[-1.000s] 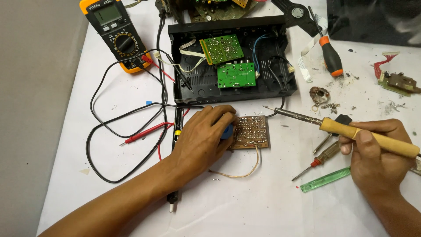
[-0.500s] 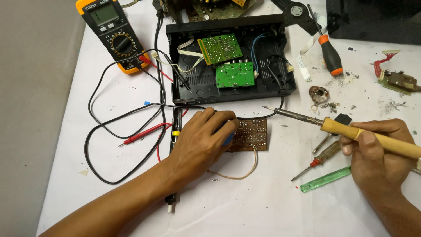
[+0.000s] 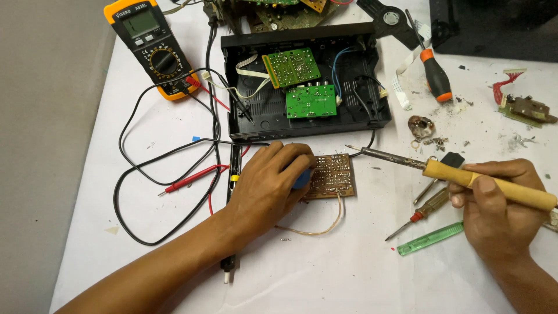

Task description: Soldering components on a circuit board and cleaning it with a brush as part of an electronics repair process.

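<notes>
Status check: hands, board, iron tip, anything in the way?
Left hand pinning brown circuit board. Right hand gripping soldering iron, tip just off board's top edge. Screwdrivers lie beside right hand.

Two bare forearms enter from below, no sleeves in view. The left hand (image 3: 267, 189) and right hand (image 3: 494, 209) wear no gloves (fingers (image 3: 290, 160) ringless).

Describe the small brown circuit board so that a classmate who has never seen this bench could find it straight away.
Start at the open black case at the top of the white table. Just below its front edge, the brown circuit board lies flat under the left hand. Unlike the two green boards inside the case, it is brown and outside.
</notes>
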